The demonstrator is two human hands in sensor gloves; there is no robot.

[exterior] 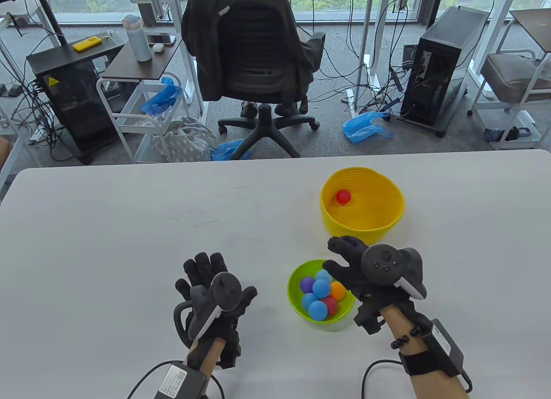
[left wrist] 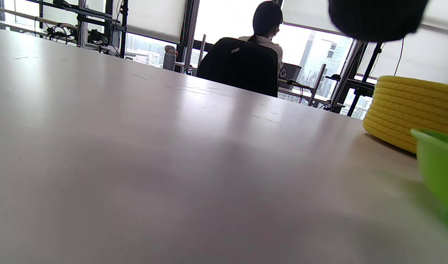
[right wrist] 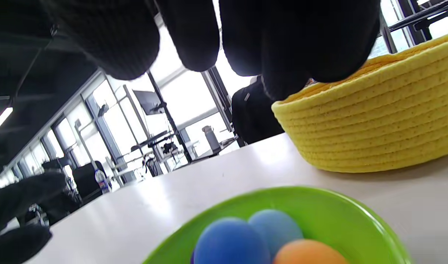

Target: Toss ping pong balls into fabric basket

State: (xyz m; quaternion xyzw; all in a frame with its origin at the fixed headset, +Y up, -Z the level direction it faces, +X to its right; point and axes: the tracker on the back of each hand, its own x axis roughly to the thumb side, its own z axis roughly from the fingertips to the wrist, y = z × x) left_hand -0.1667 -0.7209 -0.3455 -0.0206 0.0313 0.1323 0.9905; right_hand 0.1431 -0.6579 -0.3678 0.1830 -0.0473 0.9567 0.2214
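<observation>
A yellow fabric basket (exterior: 389, 218) stands on the white table (exterior: 129, 227) right of centre, with one red ball (exterior: 343, 196) inside. In front of it a green bowl (exterior: 295, 298) holds several coloured balls (exterior: 320, 289). My right hand (exterior: 344, 261) hovers over the bowl's right rim, fingers spread, holding nothing; in the right wrist view its fingers (right wrist: 194, 33) hang above the bowl (right wrist: 319, 205) and the basket (right wrist: 378, 132). My left hand (exterior: 206, 283) rests flat on the table left of the bowl, empty.
A black office chair (exterior: 254, 63) stands beyond the table's far edge, among carts, cables and a computer tower (exterior: 434, 63). In the left wrist view the basket (left wrist: 411, 110) and bowl (left wrist: 440, 165) sit at the right edge.
</observation>
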